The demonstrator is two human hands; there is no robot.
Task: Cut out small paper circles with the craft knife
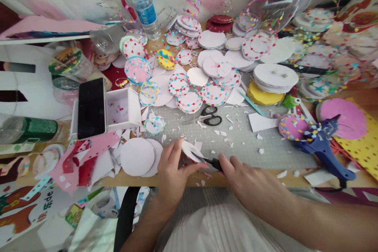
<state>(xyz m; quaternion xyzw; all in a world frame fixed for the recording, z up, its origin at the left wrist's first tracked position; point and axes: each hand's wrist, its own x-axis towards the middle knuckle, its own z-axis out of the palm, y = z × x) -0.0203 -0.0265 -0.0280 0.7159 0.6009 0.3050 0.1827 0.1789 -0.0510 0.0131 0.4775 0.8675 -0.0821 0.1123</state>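
Near the front edge of the table, my left hand (pixel 173 163) pinches a white paper disc (pixel 190 150), tilted up, with some red pattern along its lower side. My right hand (pixel 236 169) is closed around a black-handled tool (pixel 216 163) with a thin, pointed metal end, which lies against the disc's face. Whether it is a craft knife or scissors I cannot tell. Just beyond both hands, black-handled scissors (pixel 212 120) lie on the grey cutting mat (pixel 183 126). Larger white paper discs (pixel 137 156) overlap to the left of my left hand.
Star-dotted paper discs (pixel 189 102) and white stacks (pixel 276 78) crowd the back. A blue glue gun (pixel 325 149) lies at right. On the left are a phone (pixel 91 108) on a white box (pixel 130 106) and paper scraps (pixel 104 165). A water bottle (pixel 144 8) stands behind.
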